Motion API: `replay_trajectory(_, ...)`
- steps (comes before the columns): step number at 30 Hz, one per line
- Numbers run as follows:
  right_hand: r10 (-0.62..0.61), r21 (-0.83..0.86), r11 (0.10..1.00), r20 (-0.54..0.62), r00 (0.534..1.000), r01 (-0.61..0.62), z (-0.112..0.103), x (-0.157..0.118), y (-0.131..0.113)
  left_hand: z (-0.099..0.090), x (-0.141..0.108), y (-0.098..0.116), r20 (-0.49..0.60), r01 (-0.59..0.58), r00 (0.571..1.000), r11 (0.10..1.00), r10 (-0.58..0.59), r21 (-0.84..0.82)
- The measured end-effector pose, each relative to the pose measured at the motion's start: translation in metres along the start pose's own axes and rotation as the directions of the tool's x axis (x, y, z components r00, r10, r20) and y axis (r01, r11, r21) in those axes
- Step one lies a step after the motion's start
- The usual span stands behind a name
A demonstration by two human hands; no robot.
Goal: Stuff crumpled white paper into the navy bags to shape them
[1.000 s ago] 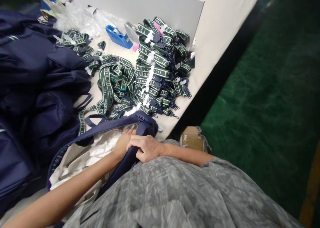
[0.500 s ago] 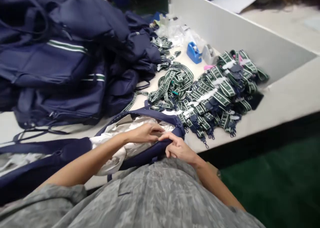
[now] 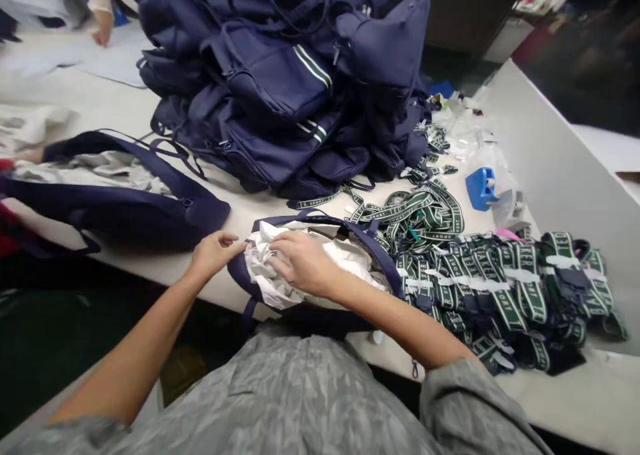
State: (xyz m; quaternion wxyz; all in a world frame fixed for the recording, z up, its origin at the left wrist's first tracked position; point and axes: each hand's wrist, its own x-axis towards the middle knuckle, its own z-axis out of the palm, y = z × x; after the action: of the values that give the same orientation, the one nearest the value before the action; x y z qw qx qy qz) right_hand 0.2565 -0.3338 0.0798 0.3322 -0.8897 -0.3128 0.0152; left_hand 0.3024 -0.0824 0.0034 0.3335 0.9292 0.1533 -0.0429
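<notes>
A navy bag (image 3: 330, 318) lies unzipped in front of me, stuffed with crumpled white paper (image 3: 275, 285). At its left end, my left hand (image 3: 214, 255) pinches the bag's edge between thumb and fingers. Over the stuffing is my right hand (image 3: 307, 262), slightly blurred, its fingers curved and apart; no held item shows in it. The fingertips are at the paper near the left end of the opening.
Navy bags with green-and-white stripes (image 3: 280, 75) are heaped behind. Lettered green straps (image 3: 520, 295) and a blue tape dispenser (image 3: 481, 188) lie right, beside a white partition (image 3: 545, 128). Left, another stuffed bag (image 3: 110, 208) stands by a red sleeve (image 3: 10, 222); farther back is another person's hand (image 3: 103, 28).
My view has swung left. My hands went from close together at the bag's right end to its left end, the left hand at the edge and the right over the paper.
</notes>
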Motion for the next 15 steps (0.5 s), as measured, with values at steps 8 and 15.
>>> replay_trajectory(8, 0.355, -0.486, 0.862, 0.377, 0.855, -0.144, 0.086, 0.090, -0.001, 0.017, -0.007, -0.021, 0.318, 0.375, 0.919, 0.771, -0.234, -0.515)
replay_trajectory(15, 0.477, -0.450, 0.863, 0.580, 0.660, -0.228, 0.101, 0.135, 0.025, 0.020, 0.016, -0.034, 0.290, 0.217, 0.945, 0.953, -0.152, -0.210)
